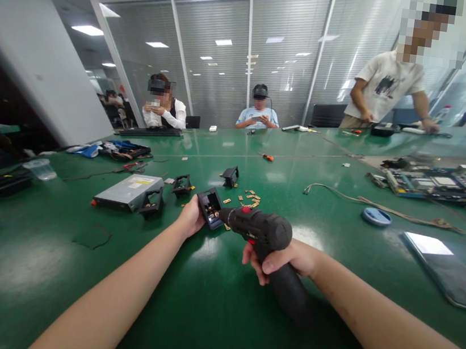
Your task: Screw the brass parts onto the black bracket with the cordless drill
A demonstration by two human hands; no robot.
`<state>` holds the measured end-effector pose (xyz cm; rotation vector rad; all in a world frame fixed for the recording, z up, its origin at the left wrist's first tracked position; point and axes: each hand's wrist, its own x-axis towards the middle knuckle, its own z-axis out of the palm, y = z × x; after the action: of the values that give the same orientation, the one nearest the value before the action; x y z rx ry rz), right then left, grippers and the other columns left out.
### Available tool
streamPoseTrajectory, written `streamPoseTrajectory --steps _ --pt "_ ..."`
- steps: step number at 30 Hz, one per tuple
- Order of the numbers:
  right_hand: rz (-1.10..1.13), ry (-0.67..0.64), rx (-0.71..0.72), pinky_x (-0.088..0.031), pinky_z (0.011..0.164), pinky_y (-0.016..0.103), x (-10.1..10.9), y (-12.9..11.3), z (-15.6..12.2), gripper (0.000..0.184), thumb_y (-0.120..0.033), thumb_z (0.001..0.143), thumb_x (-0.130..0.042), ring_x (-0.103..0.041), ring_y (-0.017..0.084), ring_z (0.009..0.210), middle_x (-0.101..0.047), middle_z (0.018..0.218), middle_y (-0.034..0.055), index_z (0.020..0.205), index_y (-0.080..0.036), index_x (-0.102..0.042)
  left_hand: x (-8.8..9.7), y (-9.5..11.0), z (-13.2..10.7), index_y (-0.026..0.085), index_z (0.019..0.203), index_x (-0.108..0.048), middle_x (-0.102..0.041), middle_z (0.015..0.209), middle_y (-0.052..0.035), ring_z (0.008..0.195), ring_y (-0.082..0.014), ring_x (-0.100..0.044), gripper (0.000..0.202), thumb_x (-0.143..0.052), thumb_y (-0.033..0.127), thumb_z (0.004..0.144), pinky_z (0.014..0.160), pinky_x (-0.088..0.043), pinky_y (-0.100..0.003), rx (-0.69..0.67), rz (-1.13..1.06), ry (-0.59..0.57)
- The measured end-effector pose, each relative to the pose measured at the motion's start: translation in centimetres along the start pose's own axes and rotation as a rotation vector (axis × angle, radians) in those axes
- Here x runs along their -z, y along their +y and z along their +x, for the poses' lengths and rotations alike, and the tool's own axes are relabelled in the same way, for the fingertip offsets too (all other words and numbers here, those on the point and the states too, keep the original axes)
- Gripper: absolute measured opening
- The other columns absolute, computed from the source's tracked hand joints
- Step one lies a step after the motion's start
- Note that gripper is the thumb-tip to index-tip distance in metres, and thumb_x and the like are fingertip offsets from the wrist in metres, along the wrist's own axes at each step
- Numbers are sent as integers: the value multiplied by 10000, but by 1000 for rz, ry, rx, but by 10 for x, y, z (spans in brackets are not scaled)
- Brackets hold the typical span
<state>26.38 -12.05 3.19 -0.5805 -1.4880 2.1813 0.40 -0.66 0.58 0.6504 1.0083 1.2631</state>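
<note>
My right hand (pixel 275 260) is wrapped round the grip of a black cordless drill (pixel 260 228) with red details. The drill's nose points left, toward a small black plastic box (pixel 207 202) with brass-coloured parts inside. My left hand (pixel 192 216) grips that box by its left side, tilted above the table, its open face toward the drill. Whether the bit touches anything inside cannot be made out. Just beyond lie several small brass plates (pixel 251 196). Similar black plastic frames (pixel 230 176) stand nearby, one of them (pixel 152 204) against a silver disc drive (pixel 130 191).
On the green table (pixel 205 319), a circuit board (pixel 441 185), a cable (pixel 367 201), a blue round lid (pixel 376 216) and a grey flat device (pixel 447 271) lie to the right. An orange screwdriver (pixel 267 157) is farther back. A plastic cup (pixel 41 169) is left. Several people are across the table.
</note>
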Motion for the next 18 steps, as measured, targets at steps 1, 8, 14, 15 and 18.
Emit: streamPoseTrajectory --steps 1,8,14,15,18 --pt "-3 -4 -7 -553 587 280 0 0 0 420 -188 576 -798 -687 167 593 -699 759 30 974 -94 -702 0 0 0 124 970 -696 -755 852 -129 749 -250 -732 406 -386 385 982 756 -593 -386 -4 23 12" --pt "1 -6 -7 -559 600 283 2 1 0 437 -194 579 -800 -691 173 602 -693 737 26 993 -89 -712 1 0 2 125 1009 -703 -760 886 -135 783 -260 -736 411 -388 386 971 771 -593 -397 3 28 3" --pt "6 -16 -11 -551 612 282 2 2 0 433 -196 575 -797 -684 170 595 -696 706 36 980 -76 -706 -1 -1 1 113 1057 -696 -751 838 -131 755 -262 -733 429 -377 387 970 766 -588 -403 -10 16 10" --pt "2 -14 -12 -550 614 282 2 2 0 432 -196 572 -799 -685 170 595 -696 707 38 975 -73 -706 -1 -1 0 114 1053 -696 -750 828 -128 746 -260 -733 425 -381 387 970 758 -588 -400 -16 16 16" --pt "-2 0 -20 -549 616 286 1 0 0 424 -201 563 -810 -683 171 595 -696 714 33 957 -82 -706 -2 -2 -2 110 1028 -701 -749 808 -126 727 -258 -734 408 -404 382 967 739 -590 -394 -30 11 14"
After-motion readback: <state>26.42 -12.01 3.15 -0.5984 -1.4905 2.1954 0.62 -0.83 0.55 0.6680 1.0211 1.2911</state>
